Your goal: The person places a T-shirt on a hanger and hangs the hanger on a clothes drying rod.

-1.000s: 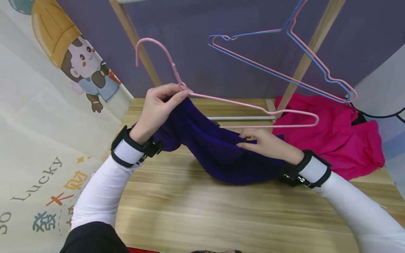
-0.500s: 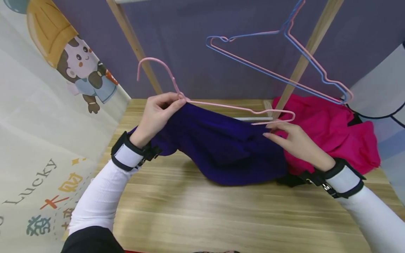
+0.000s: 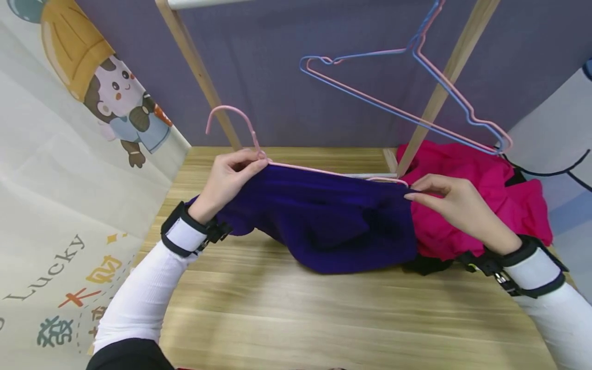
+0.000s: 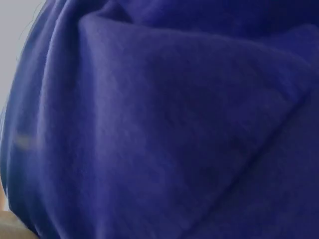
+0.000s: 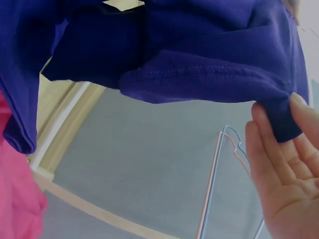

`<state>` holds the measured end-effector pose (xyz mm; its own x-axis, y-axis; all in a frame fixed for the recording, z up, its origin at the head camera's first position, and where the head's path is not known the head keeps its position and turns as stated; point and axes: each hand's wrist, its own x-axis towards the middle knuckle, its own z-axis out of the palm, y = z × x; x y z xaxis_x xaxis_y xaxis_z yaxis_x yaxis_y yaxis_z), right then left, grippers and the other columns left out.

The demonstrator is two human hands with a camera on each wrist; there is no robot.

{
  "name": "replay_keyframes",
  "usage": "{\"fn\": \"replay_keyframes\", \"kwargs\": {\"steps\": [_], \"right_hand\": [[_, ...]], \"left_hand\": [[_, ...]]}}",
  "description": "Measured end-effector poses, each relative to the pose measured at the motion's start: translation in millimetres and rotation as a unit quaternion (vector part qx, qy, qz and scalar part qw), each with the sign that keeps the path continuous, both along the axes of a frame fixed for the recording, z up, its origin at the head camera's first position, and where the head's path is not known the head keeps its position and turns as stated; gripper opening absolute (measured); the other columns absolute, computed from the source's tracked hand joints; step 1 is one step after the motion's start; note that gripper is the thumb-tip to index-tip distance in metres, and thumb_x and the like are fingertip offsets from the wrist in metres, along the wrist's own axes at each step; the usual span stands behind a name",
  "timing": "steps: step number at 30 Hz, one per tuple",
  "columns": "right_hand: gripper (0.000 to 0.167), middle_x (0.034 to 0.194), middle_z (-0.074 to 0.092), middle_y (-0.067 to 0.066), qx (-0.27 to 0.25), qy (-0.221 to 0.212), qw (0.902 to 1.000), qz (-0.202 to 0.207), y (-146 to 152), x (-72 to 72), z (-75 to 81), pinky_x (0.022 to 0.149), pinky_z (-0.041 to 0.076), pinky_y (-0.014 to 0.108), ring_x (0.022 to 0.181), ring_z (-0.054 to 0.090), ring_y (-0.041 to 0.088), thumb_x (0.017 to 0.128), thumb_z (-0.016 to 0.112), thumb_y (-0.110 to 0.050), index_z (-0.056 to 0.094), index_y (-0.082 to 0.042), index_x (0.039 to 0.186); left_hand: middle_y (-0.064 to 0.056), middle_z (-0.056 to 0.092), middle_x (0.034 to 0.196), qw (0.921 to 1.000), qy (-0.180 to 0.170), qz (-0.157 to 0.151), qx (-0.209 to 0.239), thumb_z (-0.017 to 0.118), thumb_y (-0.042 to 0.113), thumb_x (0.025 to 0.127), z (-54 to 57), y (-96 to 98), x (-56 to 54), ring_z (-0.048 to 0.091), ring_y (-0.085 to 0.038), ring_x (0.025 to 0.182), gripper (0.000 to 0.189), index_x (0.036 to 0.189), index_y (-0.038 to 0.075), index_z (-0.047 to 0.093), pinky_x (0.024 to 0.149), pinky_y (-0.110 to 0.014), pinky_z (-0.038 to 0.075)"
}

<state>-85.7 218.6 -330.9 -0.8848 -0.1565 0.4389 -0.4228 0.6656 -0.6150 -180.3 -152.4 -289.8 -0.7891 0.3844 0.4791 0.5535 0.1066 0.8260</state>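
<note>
A dark purple garment (image 3: pixel 333 221) hangs spread between both hands, its folds reaching down toward the tabletop. At the upper left, the left hand (image 3: pixel 228 180) pinches the garment's edge at the neck of a pink hanger (image 3: pixel 245 121). The cloth covers most of the hanger's lower part. The right hand (image 3: pixel 462 205) pinches the garment's far edge beside the hanger's right end. In the right wrist view a corner of the cloth (image 5: pixel 281 119) is held between thumb and fingers. Only purple cloth (image 4: pixel 149 124) and a bit of skin show in the left wrist view.
A blue and a pink hanger (image 3: pixel 370 97) hang together at the upper right by a wooden rack post (image 3: pixel 435 105). A bright pink garment (image 3: pixel 522 205) lies heaped on the wooden tabletop (image 3: pixel 296 318). A printed curtain (image 3: pixel 51 180) stands at left.
The right hand has moved right along the garment's edge, stretching the cloth over the hanger's right arm. The left hand and the held hanger have come down a little.
</note>
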Motion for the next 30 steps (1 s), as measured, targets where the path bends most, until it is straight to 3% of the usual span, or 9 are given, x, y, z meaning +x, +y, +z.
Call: {"fn": "replay_keyframes", "kwargs": {"steps": [3, 8, 13, 22, 26, 30], "right_hand": [[0.022, 0.080, 0.060, -0.012, 0.009, 0.020, 0.9997, 0.009, -2, -0.2, 3.4, 0.069, 0.040, 0.004, 0.075, 0.053, -0.010, 0.065, 0.073, 0.006, 0.068, -0.009, 0.079], [0.025, 0.078, 0.062, -0.002, 0.040, 0.065, 0.9967, 0.026, -9, -2.5, 11.7, 0.070, 0.039, 0.003, 0.076, 0.051, -0.011, 0.061, 0.074, 0.009, 0.067, -0.008, 0.079], [0.029, 0.075, 0.062, -0.001, 0.082, 0.097, 0.9901, 0.059, -21, -7.8, 22.6, 0.067, 0.038, 0.004, 0.075, 0.049, -0.011, 0.058, 0.075, 0.010, 0.067, -0.008, 0.079], [0.025, 0.073, 0.063, -0.001, 0.096, 0.138, 0.9778, 0.124, -50, -20.7, 34.2, 0.066, 0.041, 0.008, 0.067, 0.058, 0.010, 0.056, 0.077, 0.007, 0.064, -0.006, 0.074], [0.024, 0.072, 0.063, -0.001, 0.085, 0.152, 0.9741, 0.145, -59, -25.3, 35.0, 0.060, 0.043, 0.012, 0.065, 0.058, 0.010, 0.057, 0.076, 0.008, 0.063, -0.006, 0.072], [0.023, 0.073, 0.064, 0.000, 0.067, 0.154, 0.9732, 0.157, -65, -28.8, 34.4, 0.062, 0.045, 0.013, 0.067, 0.059, 0.010, 0.059, 0.075, 0.009, 0.064, -0.005, 0.072]], "left_hand": [[-0.003, 0.065, 0.084, 0.9998, 0.007, -0.007, -0.020, 0.059, -0.005, 0.080, -3.2, -3.4, 0.9, 0.058, -0.009, 0.077, 0.007, 0.084, -0.007, 0.065, 0.067, -0.020, 0.045], [-0.015, 0.063, 0.085, 0.9969, 0.047, -0.016, -0.061, 0.061, -0.005, 0.079, -4.8, -4.2, 3.5, 0.055, -0.007, 0.074, 0.008, 0.084, -0.007, 0.067, 0.063, -0.018, 0.043], [-0.013, 0.065, 0.081, 0.9916, 0.098, -0.012, -0.083, 0.064, -0.003, 0.077, -6.1, 2.5, 5.7, 0.053, -0.006, 0.074, 0.008, 0.083, -0.005, 0.068, 0.071, -0.018, 0.042], [-0.010, 0.067, 0.083, 0.9777, 0.183, -0.022, -0.101, 0.065, -0.001, 0.076, -8.3, 28.4, 12.7, 0.061, -0.015, 0.077, 0.009, 0.085, -0.002, 0.069, 0.074, -0.022, 0.041], [-0.009, 0.067, 0.084, 0.9736, 0.195, -0.024, -0.116, 0.065, 0.003, 0.078, -8.5, 42.1, 15.6, 0.062, -0.014, 0.079, 0.009, 0.086, -0.001, 0.068, 0.074, -0.025, 0.045], [-0.007, 0.067, 0.084, 0.9722, 0.193, -0.033, -0.129, 0.064, 0.005, 0.079, -9.2, 53.6, 18.3, 0.061, -0.013, 0.080, 0.009, 0.086, 0.000, 0.068, 0.071, -0.024, 0.047]]}}
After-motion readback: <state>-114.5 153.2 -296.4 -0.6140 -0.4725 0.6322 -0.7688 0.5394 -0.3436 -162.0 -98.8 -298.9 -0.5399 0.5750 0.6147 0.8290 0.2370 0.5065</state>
